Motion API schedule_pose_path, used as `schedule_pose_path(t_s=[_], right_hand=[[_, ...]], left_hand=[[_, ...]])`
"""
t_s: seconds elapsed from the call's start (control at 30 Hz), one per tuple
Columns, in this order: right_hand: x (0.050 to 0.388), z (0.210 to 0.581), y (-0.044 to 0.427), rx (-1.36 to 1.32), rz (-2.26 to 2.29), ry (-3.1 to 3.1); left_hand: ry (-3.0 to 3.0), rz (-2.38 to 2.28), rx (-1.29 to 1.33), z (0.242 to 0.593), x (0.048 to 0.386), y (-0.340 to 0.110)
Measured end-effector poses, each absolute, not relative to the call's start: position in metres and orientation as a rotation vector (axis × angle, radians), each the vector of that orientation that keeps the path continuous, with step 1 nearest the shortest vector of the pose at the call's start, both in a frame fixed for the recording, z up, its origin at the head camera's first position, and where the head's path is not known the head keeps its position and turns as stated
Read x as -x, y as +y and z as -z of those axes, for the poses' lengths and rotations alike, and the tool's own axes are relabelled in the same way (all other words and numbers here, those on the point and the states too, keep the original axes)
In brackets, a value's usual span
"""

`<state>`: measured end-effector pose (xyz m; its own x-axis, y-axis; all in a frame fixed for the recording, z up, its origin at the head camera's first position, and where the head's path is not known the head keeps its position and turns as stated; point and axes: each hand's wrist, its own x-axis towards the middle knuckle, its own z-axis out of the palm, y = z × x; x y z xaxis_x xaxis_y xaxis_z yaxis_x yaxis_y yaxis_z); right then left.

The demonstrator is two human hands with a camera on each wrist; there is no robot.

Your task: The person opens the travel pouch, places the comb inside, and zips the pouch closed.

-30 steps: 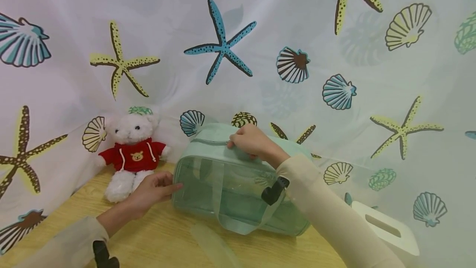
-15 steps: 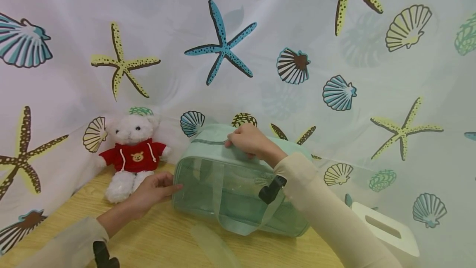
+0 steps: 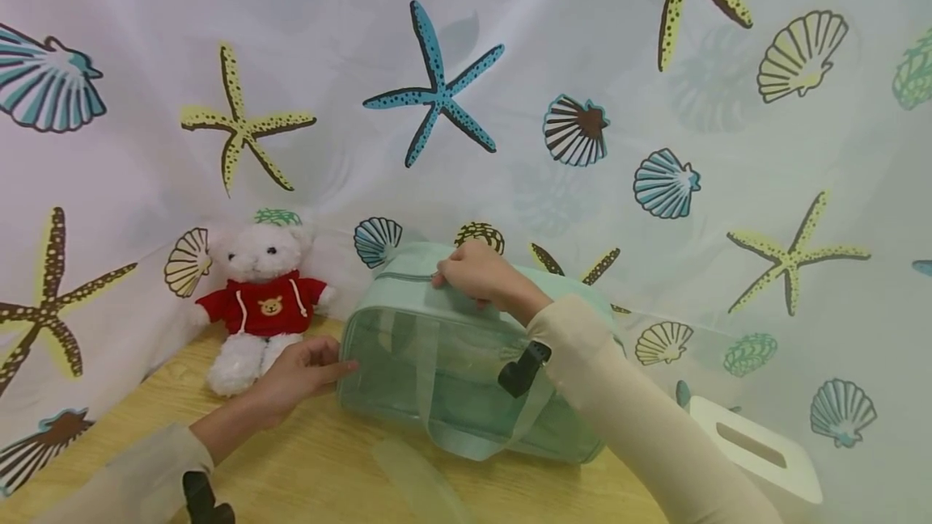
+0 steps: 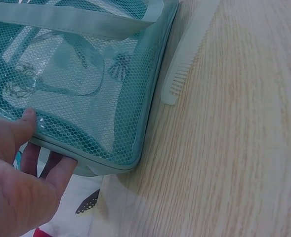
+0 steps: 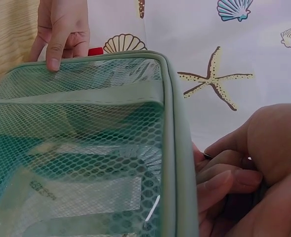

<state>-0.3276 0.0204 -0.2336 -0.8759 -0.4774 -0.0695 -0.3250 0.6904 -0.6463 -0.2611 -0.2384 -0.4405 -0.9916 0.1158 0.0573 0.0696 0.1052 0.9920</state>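
A mint-green bag with see-through mesh sides stands on the table, its strap handle hanging down the front. My left hand grips its left end; in the left wrist view the thumb lies on the mesh and the fingers go under the edge. On top, my right hand pinches the zipper pull at the zipper. Only a dark sliver of the zipper pull shows between the fingers in the right wrist view. A pale comb lies on the table beside the bag.
A white teddy bear in a red hoodie sits at the back left. A white box with a slot stands at the right. Behind everything hangs a white curtain printed with starfish and shells. The table is light wood.
My right hand has slid a short way left along the top of the bag with the zipper pull. My left hand and the bag have stayed in place.
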Motion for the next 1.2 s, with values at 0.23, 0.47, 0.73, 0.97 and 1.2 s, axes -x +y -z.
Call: schedule_pose_path(t_s=[0.23,0.47,0.73,0.97,1.2], right_hand=[[0.327,0.230,0.015,0.668,0.938,2.671],[0.326,0.231,0.010,0.684,0.938,2.666],[0.328,0.233,0.003,0.677,0.945,2.658],[0.329,0.236,-0.002,0.657,0.945,2.664],[0.328,0.237,-0.005,0.676,0.969,2.662]], left_hand=[[2.310,-2.064,-0.171,0.438,0.261,-0.239],[2.295,-2.075,-0.181,0.442,0.263,-0.240],[2.271,-2.079,-0.201,0.438,0.260,-0.238],[2.256,-2.084,-0.194,0.439,0.260,-0.239],[2.263,-2.085,-0.201,0.440,0.260,-0.239]])
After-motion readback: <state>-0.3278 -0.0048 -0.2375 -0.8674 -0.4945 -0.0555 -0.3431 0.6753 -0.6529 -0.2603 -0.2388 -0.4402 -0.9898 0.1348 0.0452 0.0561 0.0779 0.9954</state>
